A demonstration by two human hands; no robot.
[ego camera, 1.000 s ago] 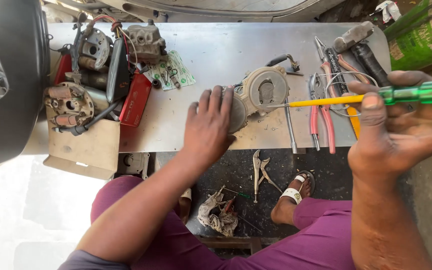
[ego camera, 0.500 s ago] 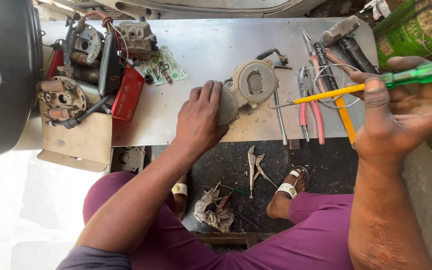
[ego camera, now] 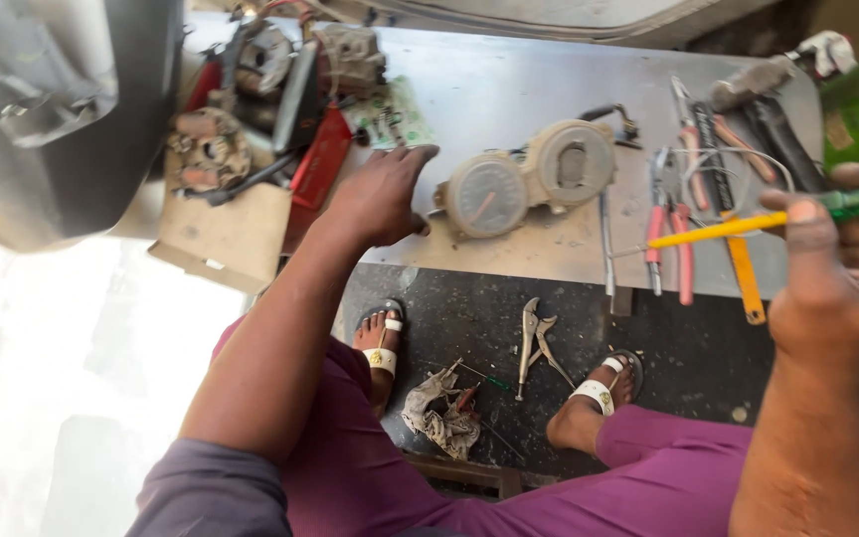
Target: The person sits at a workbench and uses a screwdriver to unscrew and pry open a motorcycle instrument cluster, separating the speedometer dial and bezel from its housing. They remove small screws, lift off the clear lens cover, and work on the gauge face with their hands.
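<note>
Yellow-shafted screwdriver [ego camera: 738, 227], light and rigid, clenched by its green handle in the right hand [ego camera: 832, 283]; left hand [ego camera: 380, 199] rests open beside a fragile-looking gauge cluster [ego camera: 529, 177].

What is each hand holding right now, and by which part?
The right hand grips a screwdriver by its green handle, yellow shaft pointing left. The left hand holds nothing; it rests on the metal table beside the round gauge cluster.
</note>
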